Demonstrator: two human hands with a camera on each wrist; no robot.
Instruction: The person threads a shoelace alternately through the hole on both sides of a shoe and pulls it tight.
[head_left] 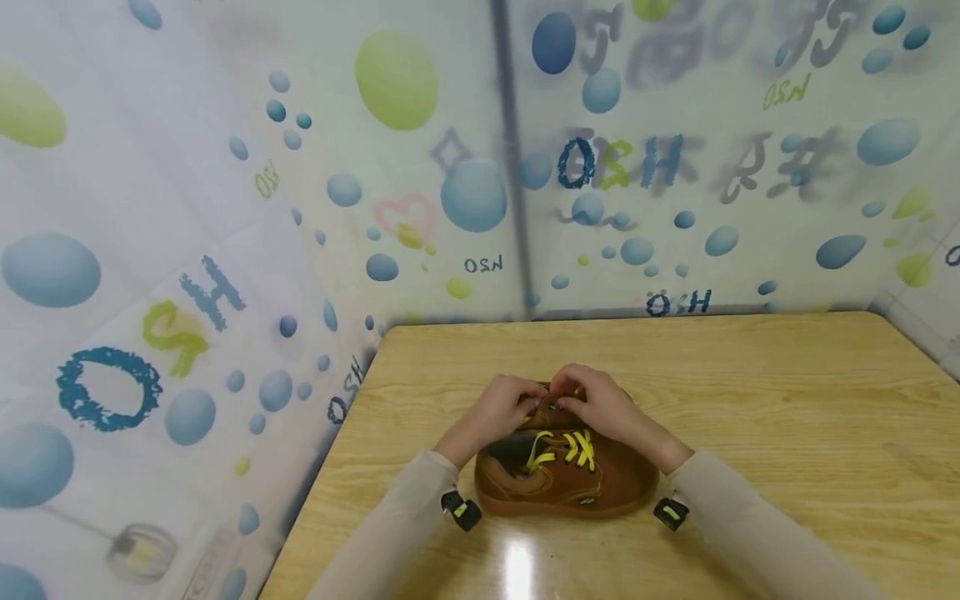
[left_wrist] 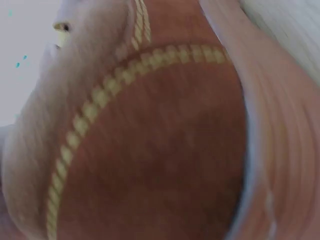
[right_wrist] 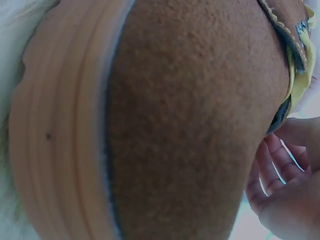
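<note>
Two brown shoes with light stitching lie side by side on the wooden table. The near shoe [head_left: 622, 471] has its toe to the right, a tan sole and a yellow shoelace [head_left: 581, 450] through its eyelets. Behind it is the far shoe [head_left: 557, 417], partly covered by both hands. My left hand [head_left: 504, 407] pinches the edge of its lace opening from the left. From the right, my right hand [head_left: 597, 404] grips the same opening, thumb and fingers bent. What lies between the fingertips is too small to tell. The right hand [right_wrist: 295, 185] shows curled fingers beyond the near shoe.
The wooden table [head_left: 787, 400] stretches right and back to a patterned wall [head_left: 637, 250]. Another patterned wall [head_left: 225, 333] runs along the left edge. A dark wrist strap [head_left: 461, 510] is on the left sleeve, and another strap [head_left: 671, 513] is on the right.
</note>
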